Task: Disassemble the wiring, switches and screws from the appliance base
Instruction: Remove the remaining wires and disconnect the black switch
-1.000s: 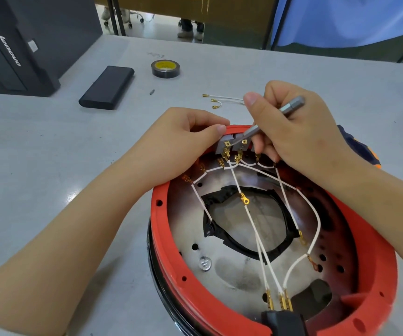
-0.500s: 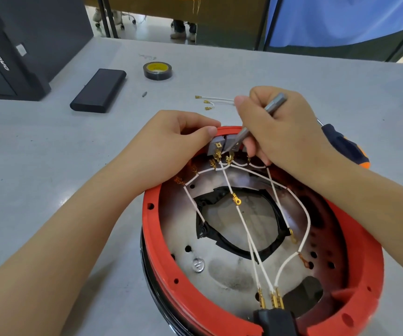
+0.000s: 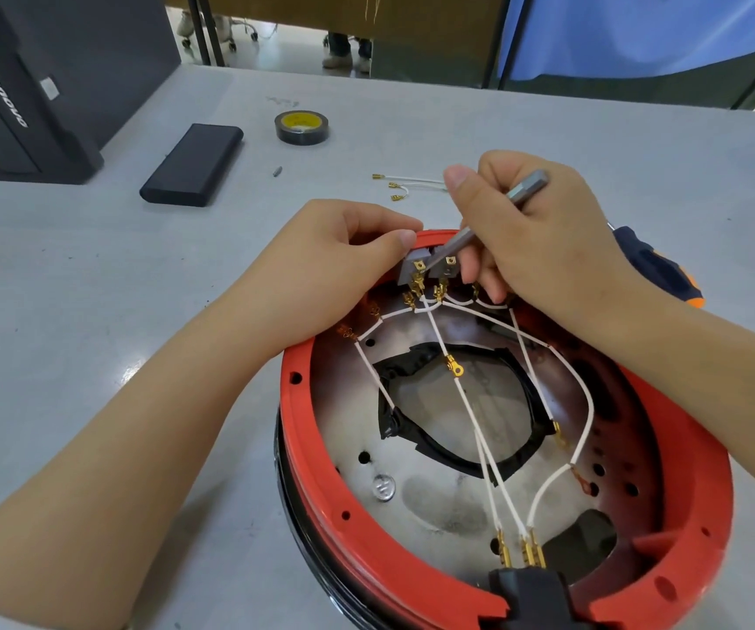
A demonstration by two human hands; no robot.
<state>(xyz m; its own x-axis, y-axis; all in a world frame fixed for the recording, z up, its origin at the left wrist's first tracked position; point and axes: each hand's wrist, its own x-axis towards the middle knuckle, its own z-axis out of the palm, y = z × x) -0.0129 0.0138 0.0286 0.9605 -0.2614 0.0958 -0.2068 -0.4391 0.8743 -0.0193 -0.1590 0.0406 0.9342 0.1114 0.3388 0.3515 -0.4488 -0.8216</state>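
The round red plastic appliance base lies open side up on the grey tabletop, close to its near edge, with white insulated wires running across the bare metal floor to brass spade terminals. The step in hand appears to be freeing the small grey switch block at the far rim of the base. The left hand pinches that block between thumb and curled fingers to steady it. The right hand is curled round a slim grey metal screwdriver bit, its tip set against the brass terminals on the block. The next move likely calls for a controlled prying or turning force at the terminal while the left hand keeps the block from twisting. Detached white wire leads already lie on the tabletop beyond the base, toward the far edge.
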